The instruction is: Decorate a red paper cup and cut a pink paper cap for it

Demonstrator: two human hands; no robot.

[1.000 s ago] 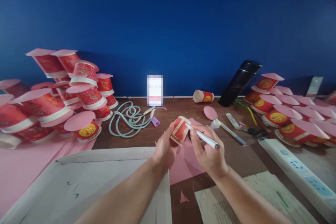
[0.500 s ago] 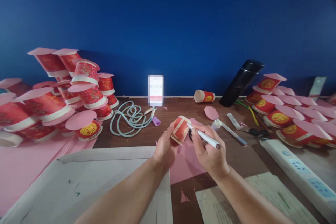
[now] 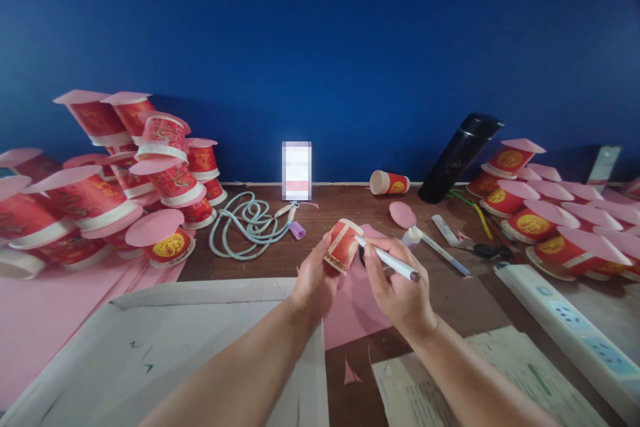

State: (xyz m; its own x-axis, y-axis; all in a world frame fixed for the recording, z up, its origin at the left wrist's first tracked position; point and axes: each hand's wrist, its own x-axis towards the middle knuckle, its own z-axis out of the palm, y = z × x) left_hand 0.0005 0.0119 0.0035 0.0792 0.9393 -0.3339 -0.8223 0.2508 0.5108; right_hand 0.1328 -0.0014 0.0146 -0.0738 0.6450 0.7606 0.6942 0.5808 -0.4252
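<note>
My left hand is closed around a small red paper cup, holding it tilted above a pink paper sheet on the brown table. My right hand grips a white pen, its tip touching the cup's side near the rim. Both hands meet at the middle of the view.
Piles of red cups with pink paper lids stand at the left and right. A coiled pale cord, a lying cup, a black flask, a white power strip, cardboard and printed papers surround the hands.
The cup in my left hand has turned slightly and the pen tip has shifted a little on it. Both hands stay in place.
</note>
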